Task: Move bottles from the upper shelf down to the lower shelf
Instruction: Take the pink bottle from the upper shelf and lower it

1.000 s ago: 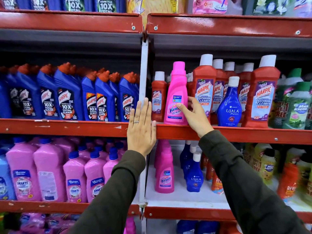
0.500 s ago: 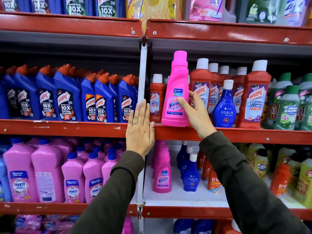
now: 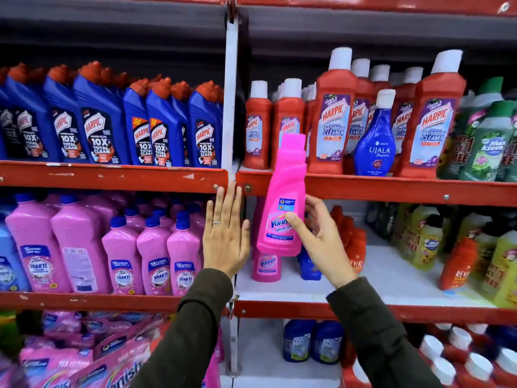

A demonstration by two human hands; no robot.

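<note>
My right hand point(image 3: 321, 239) grips a pink Vanish bottle point(image 3: 282, 208), held upright in the air in front of the red edge of the upper shelf point(image 3: 391, 189). Its base hangs over the lower shelf point(image 3: 391, 270), just above another pink Vanish bottle point(image 3: 265, 266) standing there. My left hand point(image 3: 225, 233) rests flat, fingers together, against the white upright post point(image 3: 231, 107) between the two shelf bays. It holds nothing. A blue Ujala bottle point(image 3: 375, 141) stands on the upper shelf among red Harpic bathroom cleaner bottles point(image 3: 333, 119).
Blue Harpic bottles point(image 3: 100, 124) fill the upper left bay and pink Shakti bottles point(image 3: 123, 253) the lower left. Green and yellow Max Kleen bottles point(image 3: 486, 141) and orange bottles point(image 3: 456, 264) crowd the right. Behind my right hand stand small blue bottles point(image 3: 309, 268).
My right hand lifted the pink Vanish bottle off the upper shelf and brought it down in front of the shelf edge. The view tilted downward. My left hand stayed on the post.
</note>
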